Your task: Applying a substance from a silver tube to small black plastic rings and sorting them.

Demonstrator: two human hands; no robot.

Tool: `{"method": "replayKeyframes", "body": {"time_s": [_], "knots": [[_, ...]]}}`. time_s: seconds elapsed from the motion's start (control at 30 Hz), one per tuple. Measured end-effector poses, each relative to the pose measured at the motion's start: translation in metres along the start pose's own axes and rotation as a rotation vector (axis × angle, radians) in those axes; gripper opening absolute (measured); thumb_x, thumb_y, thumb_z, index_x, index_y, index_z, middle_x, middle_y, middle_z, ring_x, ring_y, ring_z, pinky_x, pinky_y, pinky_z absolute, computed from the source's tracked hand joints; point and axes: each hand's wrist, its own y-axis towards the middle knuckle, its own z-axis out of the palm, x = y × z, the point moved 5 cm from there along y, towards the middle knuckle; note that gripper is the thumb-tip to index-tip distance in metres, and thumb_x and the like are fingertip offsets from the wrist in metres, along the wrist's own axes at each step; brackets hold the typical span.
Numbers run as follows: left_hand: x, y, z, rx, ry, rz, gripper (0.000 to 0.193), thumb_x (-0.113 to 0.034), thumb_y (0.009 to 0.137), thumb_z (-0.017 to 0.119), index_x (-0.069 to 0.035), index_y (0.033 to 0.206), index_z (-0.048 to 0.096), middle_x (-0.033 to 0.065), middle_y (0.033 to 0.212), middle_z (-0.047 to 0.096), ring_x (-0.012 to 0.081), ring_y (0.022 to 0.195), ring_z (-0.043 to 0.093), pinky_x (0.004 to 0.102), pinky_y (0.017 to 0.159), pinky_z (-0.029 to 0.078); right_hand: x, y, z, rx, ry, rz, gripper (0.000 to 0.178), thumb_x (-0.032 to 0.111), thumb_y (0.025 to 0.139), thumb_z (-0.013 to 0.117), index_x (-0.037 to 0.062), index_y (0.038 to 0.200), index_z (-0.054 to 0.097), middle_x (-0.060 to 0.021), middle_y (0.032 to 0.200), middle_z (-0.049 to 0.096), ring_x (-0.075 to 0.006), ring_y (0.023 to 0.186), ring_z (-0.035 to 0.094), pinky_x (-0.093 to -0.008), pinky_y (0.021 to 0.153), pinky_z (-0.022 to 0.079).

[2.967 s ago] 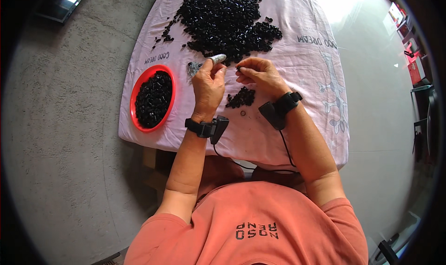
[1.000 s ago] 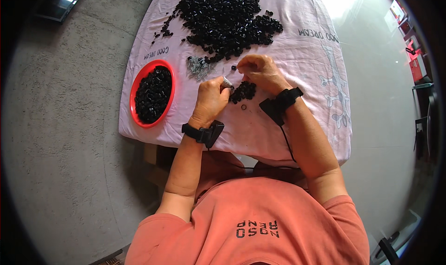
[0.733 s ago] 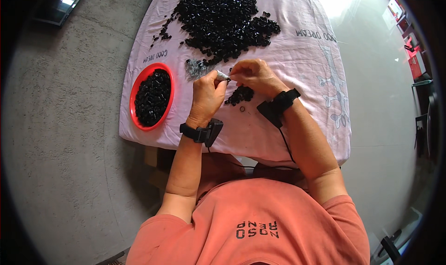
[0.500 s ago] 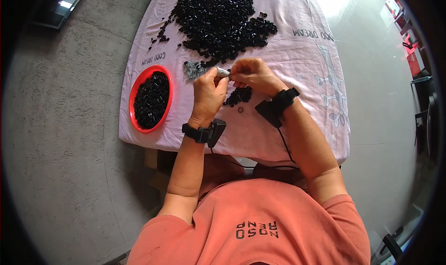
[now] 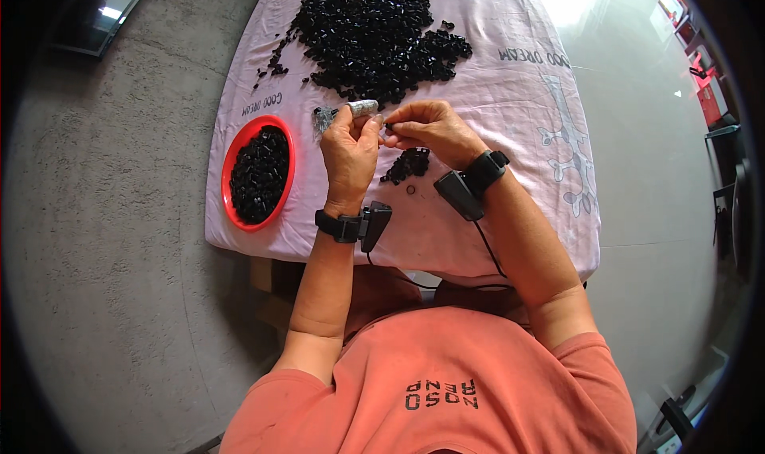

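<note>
My left hand [image 5: 351,147] is closed on a silvery-grey, rounded piece [image 5: 364,107] that sticks up past its fingers; its exact kind I cannot make out. Facing it, my right hand [image 5: 437,129] pinches a small black piece [image 5: 389,126], and the fingertips of both hands nearly meet. A tuft of thin, shiny grey bits [image 5: 323,118] lies on the cloth beside my left fingers. Just below my right hand is a small heap of black pieces [image 5: 408,164], with a little dark ring [image 5: 410,189] near it.
A large pile of shiny black pieces [image 5: 374,40] covers the far part of the table. At the left stands a red oval basin [image 5: 290,163] filled with black pieces. A pale pink printed cloth [image 5: 510,207] covers the table. A cable [image 5: 490,251] runs from my right wrist device.
My left hand has turned and shifted slightly left, tipping the silvery piece upward. My right hand has moved slightly left, and a small black piece now shows at its fingertips.
</note>
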Motion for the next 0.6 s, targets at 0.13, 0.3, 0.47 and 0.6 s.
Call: {"method": "replayKeyframes", "body": {"time_s": [0.13,0.3,0.47,0.6], "knots": [[0.001,0.001,0.000,-0.030,0.059,0.050,0.013,0.001,0.089,0.066,0.002,0.102,0.065,0.0051,0.081,0.070,0.0082,0.067,0.064,0.0248,0.061,0.053,0.002,-0.001,0.003,-0.009,-0.006,0.006,0.017,0.004,0.094,0.064,-0.0055,0.108,0.066,-0.0149,0.096,0.073,-0.0177,0.086,0.073,-0.0257,0.079,0.060],[-0.004,0.001,-0.001,-0.051,0.163,0.092,0.013,-0.001,0.088,0.069,0.001,0.100,0.065,0.0065,0.081,0.072,0.0087,0.068,0.066,0.0262,0.061,0.053,0.004,-0.003,0.004,-0.018,-0.021,0.030,0.016,0.004,0.093,0.066,-0.0050,0.106,0.065,-0.0142,0.095,0.072,-0.0180,0.085,0.073,-0.0264,0.079,0.060],[-0.010,-0.001,0.001,-0.039,0.167,0.117,0.014,-0.001,0.088,0.068,0.001,0.102,0.065,0.0074,0.082,0.072,0.0097,0.068,0.067,0.0264,0.061,0.053,0.004,-0.003,0.004,-0.032,-0.071,0.042,0.015,0.004,0.093,0.066,-0.0042,0.105,0.065,-0.0120,0.092,0.072,-0.0176,0.085,0.072,-0.0268,0.079,0.060],[-0.008,-0.001,0.001,-0.033,0.176,0.112,0.015,0.000,0.088,0.067,0.000,0.103,0.066,0.0076,0.081,0.072,0.0106,0.068,0.067,0.0268,0.061,0.053,0.002,-0.001,0.004,-0.023,-0.075,0.042,0.015,0.005,0.093,0.067,-0.0029,0.105,0.066,-0.0114,0.092,0.072,-0.0173,0.084,0.072,-0.0265,0.078,0.060]]}}
